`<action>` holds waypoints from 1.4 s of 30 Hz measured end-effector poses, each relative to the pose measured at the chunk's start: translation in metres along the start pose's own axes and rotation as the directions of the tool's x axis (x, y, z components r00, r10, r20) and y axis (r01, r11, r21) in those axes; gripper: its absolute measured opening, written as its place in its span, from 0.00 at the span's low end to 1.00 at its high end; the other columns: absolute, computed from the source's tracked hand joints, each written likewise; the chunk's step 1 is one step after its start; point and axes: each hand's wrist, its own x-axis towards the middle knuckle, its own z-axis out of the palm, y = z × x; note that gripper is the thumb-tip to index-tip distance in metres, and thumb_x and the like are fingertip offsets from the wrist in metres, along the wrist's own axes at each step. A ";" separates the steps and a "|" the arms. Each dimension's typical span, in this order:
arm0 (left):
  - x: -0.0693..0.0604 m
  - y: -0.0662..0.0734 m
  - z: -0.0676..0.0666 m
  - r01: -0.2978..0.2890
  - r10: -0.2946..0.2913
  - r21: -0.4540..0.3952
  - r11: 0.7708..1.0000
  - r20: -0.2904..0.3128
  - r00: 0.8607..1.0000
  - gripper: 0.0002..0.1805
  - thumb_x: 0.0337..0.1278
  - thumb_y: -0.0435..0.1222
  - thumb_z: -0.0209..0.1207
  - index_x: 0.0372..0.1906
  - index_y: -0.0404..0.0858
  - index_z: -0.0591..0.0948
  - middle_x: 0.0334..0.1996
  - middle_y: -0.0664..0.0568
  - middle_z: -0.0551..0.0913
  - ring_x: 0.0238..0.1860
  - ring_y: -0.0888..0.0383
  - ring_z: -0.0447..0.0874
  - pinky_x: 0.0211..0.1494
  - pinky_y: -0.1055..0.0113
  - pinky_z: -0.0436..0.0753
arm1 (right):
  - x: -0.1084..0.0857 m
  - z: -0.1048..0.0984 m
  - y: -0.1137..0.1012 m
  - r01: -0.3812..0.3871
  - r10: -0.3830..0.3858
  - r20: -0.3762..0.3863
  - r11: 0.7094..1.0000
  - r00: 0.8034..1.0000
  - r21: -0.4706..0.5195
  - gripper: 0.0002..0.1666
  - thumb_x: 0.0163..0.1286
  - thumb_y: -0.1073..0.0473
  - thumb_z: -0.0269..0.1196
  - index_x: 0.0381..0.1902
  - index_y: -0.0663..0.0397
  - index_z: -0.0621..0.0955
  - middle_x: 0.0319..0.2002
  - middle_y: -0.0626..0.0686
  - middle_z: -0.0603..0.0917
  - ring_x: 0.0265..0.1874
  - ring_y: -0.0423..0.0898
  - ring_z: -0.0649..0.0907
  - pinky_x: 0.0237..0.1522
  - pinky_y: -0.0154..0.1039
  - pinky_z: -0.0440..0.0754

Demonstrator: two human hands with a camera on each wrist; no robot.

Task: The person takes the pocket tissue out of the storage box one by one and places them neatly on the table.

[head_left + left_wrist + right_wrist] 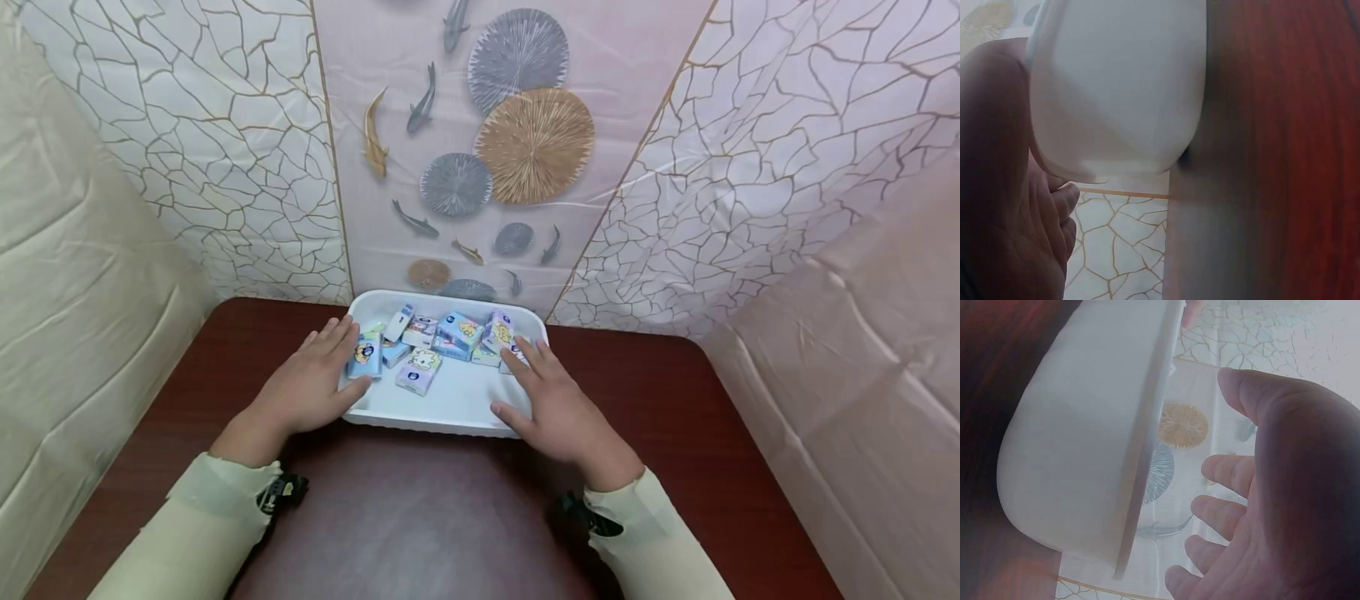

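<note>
A white plastic basin (457, 406) stands on the table and holds several small cartoon-printed boxes. At its left end, my left hand (307, 385) lies over the rim with fingers extended, beside a blue box (364, 358). My right hand (561, 410) is over the right end, fingers spread, near a lilac box (498, 331). A white-and-lilac box (418, 372) lies apart toward the front. In the right wrist view the fingers stand clear of the basin wall (1085, 437). The left wrist view shows the palm beside the basin (1119, 87); whether it touches cannot be told.
The dark red-brown table (637, 379) extends to both sides, with a brownish sheet (420, 517) in front. Behind the basin hangs a patterned cloth (457, 167) with fish and round leaves. Beige cloth walls (855, 333) close in both sides.
</note>
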 end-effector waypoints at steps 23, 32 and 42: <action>0.002 -0.004 0.005 0.034 -0.032 -0.024 0.999 0.054 0.998 0.53 0.84 0.60 0.52 0.93 0.33 0.46 0.95 0.39 0.41 0.95 0.37 0.40 0.95 0.35 0.49 | 0.042 -0.018 0.014 -0.081 0.071 0.082 0.989 0.994 0.120 0.52 0.79 0.37 0.70 0.90 0.48 0.65 0.87 0.58 0.68 0.85 0.60 0.71 0.84 0.65 0.72; 0.002 -0.004 0.006 0.029 -0.027 -0.038 0.999 0.061 0.998 0.53 0.85 0.61 0.50 0.93 0.34 0.45 0.95 0.40 0.40 0.95 0.37 0.39 0.95 0.35 0.48 | 0.067 -0.023 0.023 -0.122 0.105 0.107 0.978 0.989 0.167 0.49 0.77 0.41 0.72 0.88 0.50 0.69 0.86 0.61 0.70 0.83 0.61 0.73 0.84 0.65 0.73; 0.000 -0.003 0.005 0.015 -0.012 -0.045 0.999 0.060 0.998 0.53 0.85 0.63 0.50 0.93 0.34 0.46 0.95 0.40 0.41 0.95 0.38 0.39 0.95 0.36 0.49 | 0.091 -0.022 0.029 -0.187 0.161 0.135 0.960 0.978 0.210 0.48 0.74 0.48 0.76 0.85 0.55 0.72 0.79 0.62 0.75 0.74 0.63 0.82 0.73 0.62 0.84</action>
